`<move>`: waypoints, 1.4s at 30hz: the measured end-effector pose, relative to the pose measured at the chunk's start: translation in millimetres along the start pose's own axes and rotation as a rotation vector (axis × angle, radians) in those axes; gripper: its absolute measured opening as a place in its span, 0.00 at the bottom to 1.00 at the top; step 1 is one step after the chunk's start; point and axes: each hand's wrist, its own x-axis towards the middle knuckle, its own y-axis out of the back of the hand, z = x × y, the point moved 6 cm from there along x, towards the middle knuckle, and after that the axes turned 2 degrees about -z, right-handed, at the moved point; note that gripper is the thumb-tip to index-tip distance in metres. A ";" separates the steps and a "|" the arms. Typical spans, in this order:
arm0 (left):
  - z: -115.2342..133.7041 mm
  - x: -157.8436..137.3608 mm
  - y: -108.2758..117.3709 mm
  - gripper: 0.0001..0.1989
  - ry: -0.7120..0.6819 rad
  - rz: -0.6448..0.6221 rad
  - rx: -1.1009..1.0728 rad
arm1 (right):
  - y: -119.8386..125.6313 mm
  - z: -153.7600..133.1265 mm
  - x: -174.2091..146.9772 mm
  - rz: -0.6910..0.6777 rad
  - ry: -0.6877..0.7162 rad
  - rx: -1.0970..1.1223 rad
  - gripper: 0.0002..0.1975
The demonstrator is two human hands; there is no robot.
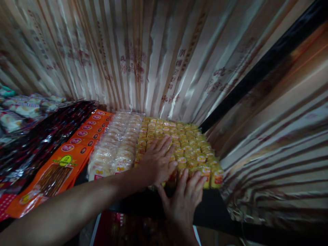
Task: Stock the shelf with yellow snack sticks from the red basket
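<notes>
Rows of small yellow wrapped packets (189, 143) stand close together on a dark shelf. My left hand (157, 159) lies flat over them with its fingers stretched out. At their front edge, my right hand (184, 198) is raised with fingers spread, the tips against or just before the front row. Neither hand has anything in its grasp. Just left of the yellow packets are rows of clear-wrapped white packets (115, 143), partly behind my left forearm.
Overlapping orange snack packets (64, 157) and dark shiny packets (51, 133) lie to the left, with white packets (23, 109) beyond. A pleated printed curtain (153, 58) hangs behind, and a dark bar (256, 71) slants along the right. Below the shelf is a white-edged container (95, 229).
</notes>
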 end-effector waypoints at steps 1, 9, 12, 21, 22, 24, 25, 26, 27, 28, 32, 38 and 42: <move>-1.2 6.1 -5.7 0.26 0.019 -0.044 0.001 | -0.1 4.0 2.2 0.001 -0.030 -0.014 0.47; -5.3 31.1 -29.5 0.29 0.093 -0.364 -0.067 | -13.5 21.1 5.2 -0.029 -0.168 0.006 0.49; -5.4 31.0 -33.3 0.30 0.099 -0.422 -0.092 | -16.6 19.8 4.8 -0.029 -0.164 -0.011 0.49; -5.5 28.4 -38.5 0.31 0.119 -0.477 -0.101 | -19.5 17.6 4.6 -0.059 -0.122 0.009 0.49; -4.7 29.8 -37.1 0.31 0.124 -0.470 -0.099 | -18.5 17.8 4.7 -0.053 -0.125 0.017 0.50; -1.3 36.5 -31.6 0.30 0.115 -0.409 -0.076 | -16.3 18.2 4.8 -0.036 -0.133 0.038 0.50; 1.4 41.5 -28.7 0.30 0.100 -0.367 -0.057 | -15.5 18.3 4.8 -0.029 -0.135 0.049 0.50; 4.1 47.1 -26.8 0.29 0.084 -0.332 -0.035 | -15.0 18.4 4.8 -0.024 -0.136 0.057 0.50; 6.3 52.9 -26.8 0.29 0.074 -0.313 -0.017 | -14.9 18.5 4.7 -0.023 -0.137 0.061 0.50; 7.3 58.5 -28.7 0.29 0.078 -0.310 -0.005 | -14.9 18.7 4.6 -0.023 -0.139 0.060 0.50; 0.9 70.7 -46.9 0.31 0.167 -0.378 -0.002 | -15.9 19.9 4.3 -0.026 -0.148 0.055 0.50; -4.6 63.1 -54.5 0.32 0.163 -0.342 -0.012 | -17.1 19.7 5.1 -0.038 -0.137 0.074 0.50; -4.0 62.3 -51.8 0.32 0.186 -0.392 -0.036 | -16.7 19.2 4.6 -0.031 -0.135 0.067 0.50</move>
